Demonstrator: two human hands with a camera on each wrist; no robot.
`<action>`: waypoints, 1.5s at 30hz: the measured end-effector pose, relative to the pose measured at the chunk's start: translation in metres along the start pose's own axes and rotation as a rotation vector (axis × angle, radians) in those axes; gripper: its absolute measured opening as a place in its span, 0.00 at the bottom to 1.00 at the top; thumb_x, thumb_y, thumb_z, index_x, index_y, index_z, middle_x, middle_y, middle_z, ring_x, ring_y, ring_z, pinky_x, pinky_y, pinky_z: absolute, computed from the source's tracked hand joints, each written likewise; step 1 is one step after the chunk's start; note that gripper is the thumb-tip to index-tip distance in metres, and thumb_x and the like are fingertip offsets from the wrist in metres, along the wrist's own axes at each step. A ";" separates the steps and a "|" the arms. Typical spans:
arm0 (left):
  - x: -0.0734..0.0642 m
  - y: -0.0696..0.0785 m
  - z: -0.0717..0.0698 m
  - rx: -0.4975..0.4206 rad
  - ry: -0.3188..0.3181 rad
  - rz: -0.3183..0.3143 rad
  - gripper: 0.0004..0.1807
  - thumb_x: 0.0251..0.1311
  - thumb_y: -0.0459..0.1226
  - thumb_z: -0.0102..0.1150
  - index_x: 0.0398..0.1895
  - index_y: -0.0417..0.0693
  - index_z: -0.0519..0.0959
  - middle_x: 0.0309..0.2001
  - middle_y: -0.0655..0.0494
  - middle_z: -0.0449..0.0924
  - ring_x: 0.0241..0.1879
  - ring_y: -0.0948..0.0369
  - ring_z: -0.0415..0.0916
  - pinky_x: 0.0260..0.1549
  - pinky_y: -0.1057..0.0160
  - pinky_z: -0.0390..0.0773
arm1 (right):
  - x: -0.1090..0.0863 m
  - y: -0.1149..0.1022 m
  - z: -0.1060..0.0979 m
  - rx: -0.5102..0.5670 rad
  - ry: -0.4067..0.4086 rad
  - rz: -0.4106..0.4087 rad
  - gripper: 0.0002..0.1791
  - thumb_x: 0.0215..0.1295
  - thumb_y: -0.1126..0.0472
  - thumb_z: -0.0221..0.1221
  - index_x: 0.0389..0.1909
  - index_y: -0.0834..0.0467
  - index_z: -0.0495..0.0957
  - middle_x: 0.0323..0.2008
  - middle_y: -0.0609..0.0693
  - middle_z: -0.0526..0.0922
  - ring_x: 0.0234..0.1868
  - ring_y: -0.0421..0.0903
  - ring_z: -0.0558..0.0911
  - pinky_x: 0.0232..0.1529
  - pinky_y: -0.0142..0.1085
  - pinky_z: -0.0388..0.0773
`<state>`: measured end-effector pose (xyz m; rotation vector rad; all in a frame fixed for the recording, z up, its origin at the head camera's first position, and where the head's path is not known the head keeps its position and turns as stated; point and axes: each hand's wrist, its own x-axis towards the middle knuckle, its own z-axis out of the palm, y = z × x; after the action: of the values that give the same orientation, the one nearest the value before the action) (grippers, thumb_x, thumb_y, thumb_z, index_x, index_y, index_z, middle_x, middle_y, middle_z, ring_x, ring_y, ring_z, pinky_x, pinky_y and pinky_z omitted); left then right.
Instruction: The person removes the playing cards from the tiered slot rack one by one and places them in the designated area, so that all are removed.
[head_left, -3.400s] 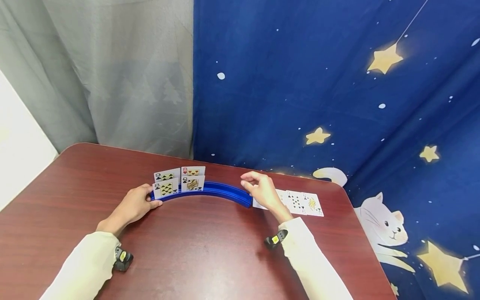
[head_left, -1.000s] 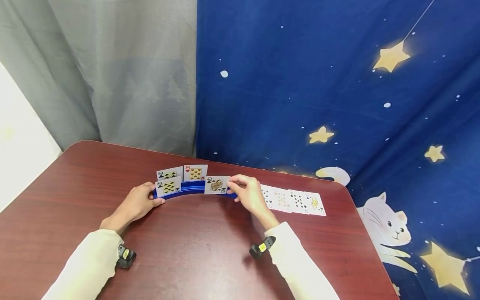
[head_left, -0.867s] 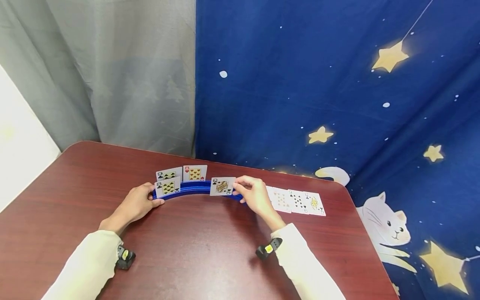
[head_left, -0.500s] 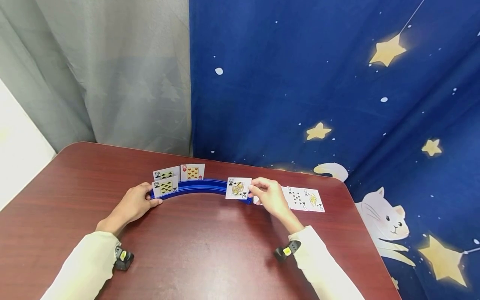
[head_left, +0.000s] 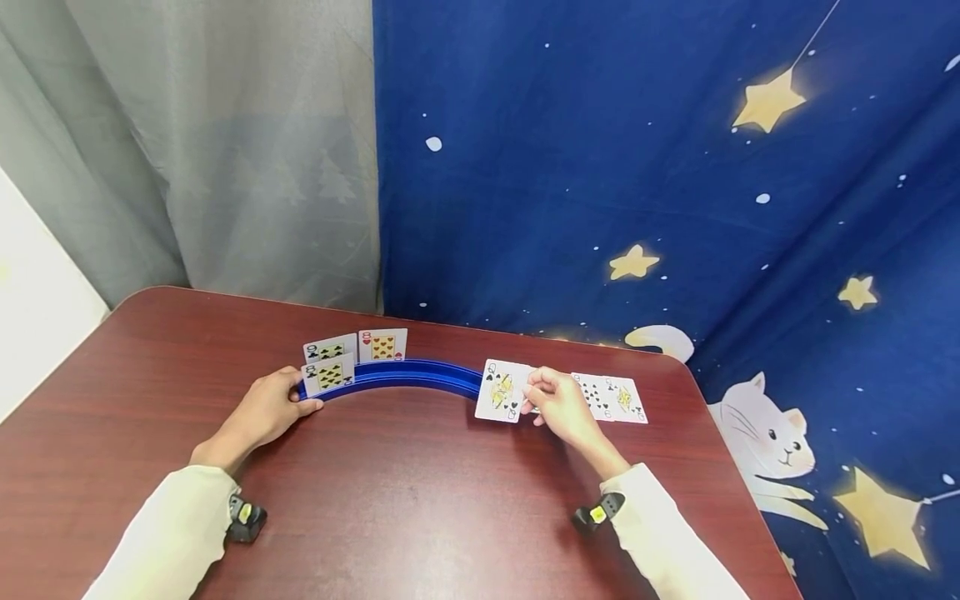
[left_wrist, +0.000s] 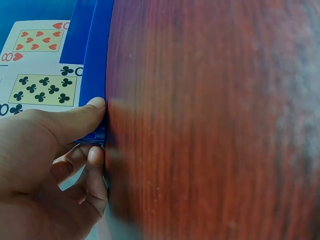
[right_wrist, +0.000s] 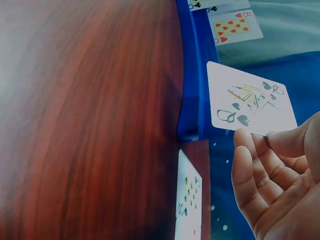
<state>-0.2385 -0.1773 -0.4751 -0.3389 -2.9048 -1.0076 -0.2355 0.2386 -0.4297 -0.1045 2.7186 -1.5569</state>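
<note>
A curved blue playing card holder [head_left: 423, 375] lies on the table. My left hand [head_left: 264, 410] grips its left end, thumb on top and fingers curled at the end in the left wrist view. My right hand [head_left: 564, 410] pinches a queen of spades [head_left: 498, 392] by its edge, face up, in front of the holder's right end. In the right wrist view the queen of spades [right_wrist: 250, 97] is tilted over the holder [right_wrist: 196, 100]. At the left, a clubs card [head_left: 328, 377] stands in the front slot, with another clubs card [head_left: 328, 347] and a hearts card [head_left: 383, 344] behind.
To the right of the holder, a row of overlapping playing cards [head_left: 624, 400] lies face up, partly hidden by my right hand. The reddish-brown wooden table [head_left: 405, 500] has its back edge against grey and blue curtains [head_left: 510, 208].
The queen of spades stood in the holder's front slot beside the clubs card. My right hand has taken it out and carried it right, tipping it flatter. My left hand stays in place.
</note>
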 end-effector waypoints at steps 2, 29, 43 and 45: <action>0.000 0.000 0.000 0.000 0.000 0.001 0.13 0.57 0.36 0.69 0.36 0.34 0.79 0.31 0.50 0.72 0.31 0.56 0.69 0.33 0.58 0.67 | -0.001 0.005 -0.002 -0.014 0.004 0.012 0.02 0.66 0.71 0.58 0.37 0.67 0.76 0.29 0.58 0.84 0.27 0.49 0.85 0.21 0.36 0.79; 0.001 -0.002 0.002 0.006 0.009 0.007 0.13 0.57 0.36 0.69 0.35 0.34 0.78 0.31 0.50 0.72 0.31 0.56 0.69 0.33 0.58 0.66 | -0.018 0.033 -0.032 -0.093 -0.267 0.261 0.10 0.64 0.73 0.56 0.45 0.71 0.71 0.29 0.56 0.85 0.23 0.45 0.84 0.18 0.31 0.75; 0.000 -0.002 0.001 0.003 0.000 0.008 0.14 0.57 0.36 0.69 0.38 0.32 0.79 0.34 0.47 0.75 0.31 0.55 0.71 0.34 0.58 0.68 | -0.018 0.033 -0.029 -0.027 -0.314 0.310 0.13 0.64 0.75 0.55 0.48 0.71 0.68 0.28 0.58 0.82 0.20 0.43 0.82 0.20 0.31 0.77; 0.001 -0.001 0.001 0.003 0.000 0.007 0.14 0.57 0.36 0.69 0.38 0.32 0.80 0.34 0.47 0.75 0.31 0.55 0.71 0.34 0.57 0.68 | -0.017 0.032 -0.030 -0.027 -0.308 0.314 0.13 0.64 0.75 0.55 0.48 0.71 0.68 0.28 0.58 0.82 0.20 0.43 0.81 0.21 0.32 0.78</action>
<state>-0.2392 -0.1774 -0.4761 -0.3489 -2.9034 -1.0016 -0.2211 0.2820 -0.4428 0.0738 2.3812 -1.2982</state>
